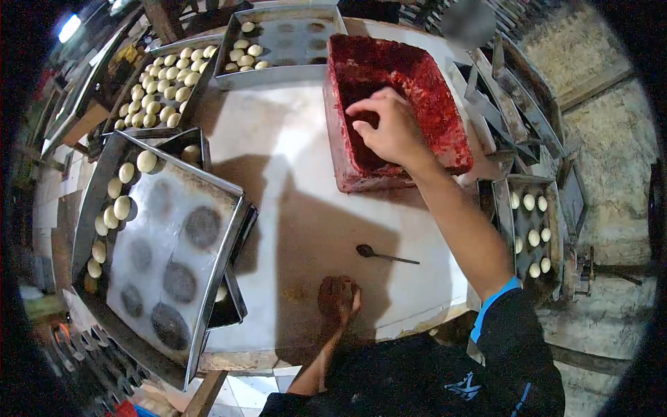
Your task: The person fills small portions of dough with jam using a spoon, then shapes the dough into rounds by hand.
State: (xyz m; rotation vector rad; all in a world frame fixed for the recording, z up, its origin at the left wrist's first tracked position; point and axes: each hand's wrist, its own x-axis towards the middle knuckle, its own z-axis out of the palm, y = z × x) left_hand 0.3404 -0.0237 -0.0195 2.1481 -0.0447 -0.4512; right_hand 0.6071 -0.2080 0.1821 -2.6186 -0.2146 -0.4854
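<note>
Right hand, head view: reached over the red-smeared tub, thumb and forefinger spread in a loose curve with a gap between them. Nothing was seen gripped; the farther fingers were partly hidden.

Left hand, same view: low over the near part of the table, in deep shadow, beside a dark brown mass. Could not tell whether the fingers had closed on the mass or merely lay against it.

Tub stood at the far right of the work surface, mouth up, its inner walls caked with coarse red material. Dark spoon lay between tub and left hand, touching neither.

Handling, judged: tub likely stiff and bulky, awkward one-handed; best held by opposite rims, where smears might make it slick. Red material looked soft and clinging; bunched fingertips should lift it better than a flat palm. Brown mass probably soft too, so cupping from beneath seemed safer than pinching. Pale rounds along the edge of the left tray appeared light and easily dented; judged best cradled by their sides.
</note>
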